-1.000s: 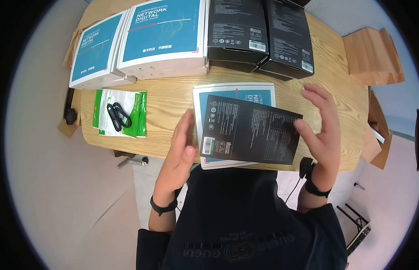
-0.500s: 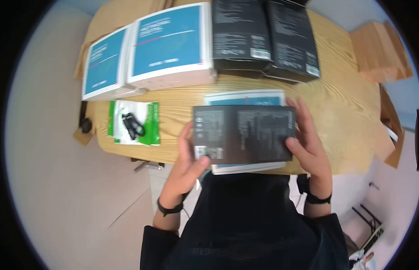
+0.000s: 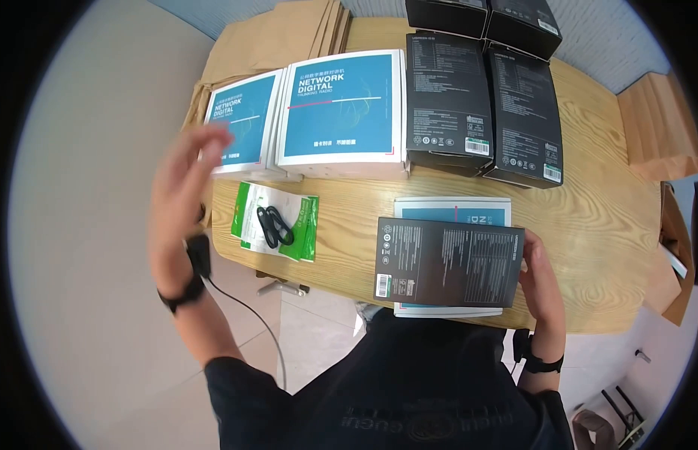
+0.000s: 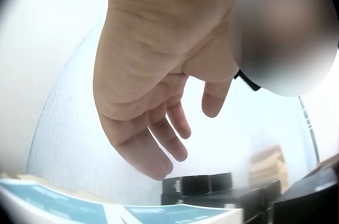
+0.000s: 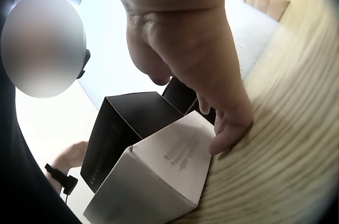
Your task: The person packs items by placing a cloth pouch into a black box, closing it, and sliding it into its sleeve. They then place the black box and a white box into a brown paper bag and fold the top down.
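Observation:
In the head view a black box (image 3: 448,266) with small print lies flat on top of a white-and-blue box (image 3: 454,211) at the table's front edge. My right hand (image 3: 543,285) is at the right end of this stack, its fingers loosely bent. In the right wrist view the fingertips of my right hand (image 5: 196,60) are right at the side of the white box (image 5: 169,155). My left hand (image 3: 180,195) is raised at the far left, blurred and holding nothing. Its fingers hang relaxed in the left wrist view, above the white-and-blue boxes (image 4: 175,214).
Two stacks of white-and-blue boxes (image 3: 341,105) stand at the back left, beside several black boxes (image 3: 525,112). A black cable (image 3: 274,226) lies on green-and-white packets (image 3: 304,229) at the left. Brown paper bags (image 3: 266,41) lie behind; another paper bag (image 3: 660,124) stands at the right.
Both hands were at the black box, which has been squared up over the white-and-blue box. My left hand has left it and moved up to the left; my right hand stays beside it.

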The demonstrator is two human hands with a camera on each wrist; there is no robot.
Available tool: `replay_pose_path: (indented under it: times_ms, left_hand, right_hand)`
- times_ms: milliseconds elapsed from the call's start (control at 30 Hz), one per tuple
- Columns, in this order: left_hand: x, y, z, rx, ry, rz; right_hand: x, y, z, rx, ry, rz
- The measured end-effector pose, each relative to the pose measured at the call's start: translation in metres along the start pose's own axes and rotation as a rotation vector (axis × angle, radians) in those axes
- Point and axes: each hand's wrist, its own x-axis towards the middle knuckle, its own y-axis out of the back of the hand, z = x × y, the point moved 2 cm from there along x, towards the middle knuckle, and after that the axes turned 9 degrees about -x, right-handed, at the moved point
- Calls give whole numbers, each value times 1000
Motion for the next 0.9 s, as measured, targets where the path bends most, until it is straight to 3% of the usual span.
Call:
replay_pose_path:
  times_ms: [167, 200, 267, 300, 333, 367, 533, 600, 667, 733, 833, 900]
  left_hand:
    - [166, 34, -70, 420, 258, -47]
    - [186, 29, -80, 420, 238, -70]
    - [222, 19, -92, 858, 358, -119]
    - [240, 18, -92, 858, 331, -144]
    - [254, 20, -98, 871, 492, -159]
    - [263, 15, -103, 881, 656, -174]
    - [267, -5, -101, 786, 637, -182]
    - [256, -5, -104, 763, 670, -170]
    - [239, -16, -88, 637, 639, -19]
    - [237, -19, -77, 724, 680, -48]
    - [249, -2, -99, 687, 666, -80]
    - [259, 11, -128, 479, 509, -18]
  right_hand:
    - [5, 7, -4, 133, -34, -68]
    - [5, 7, -6, 183, -44, -78]
    - [2, 3, -12, 130, -72, -10]
    - [0, 0, -15, 62, -106, 30]
    - [0, -2, -14, 74, -119, 62]
    - [1, -4, -13, 54, -78, 25]
    - [2, 1, -24, 22, -34, -16]
    - [2, 1, -22, 80, -106, -45]
    - [2, 1, -16, 85, -108, -32]
    - [2, 1, -13, 95, -111, -6]
    - [-1, 4, -14, 70, -106, -11]
    - [-4, 1, -19, 60, -95, -28]
